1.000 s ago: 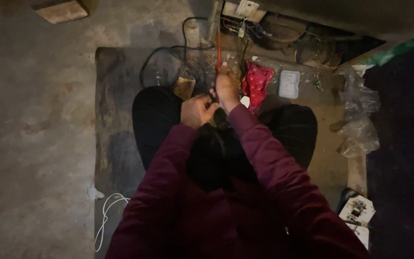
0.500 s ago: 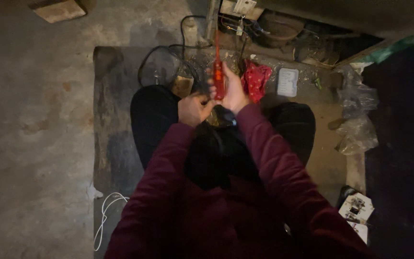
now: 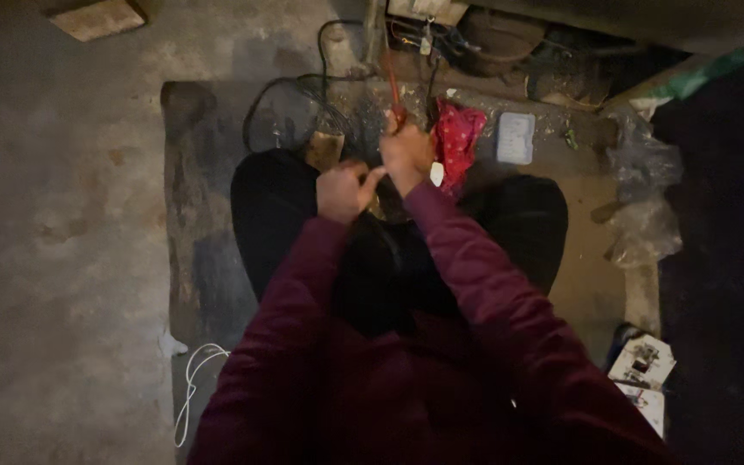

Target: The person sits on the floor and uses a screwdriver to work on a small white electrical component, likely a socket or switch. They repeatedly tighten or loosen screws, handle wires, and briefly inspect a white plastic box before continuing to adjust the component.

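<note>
1. Gripping a thin red tool [image 3: 392, 86] in the clenched right hand [image 3: 406, 155] — shaft rising from the fist toward tangled black wires [image 3: 303, 95].
2. Pinching something too small to tell in the closed left hand [image 3: 346, 189], just beside that grip.
3. Judged mid-work — steady alignment needed next.
</note>
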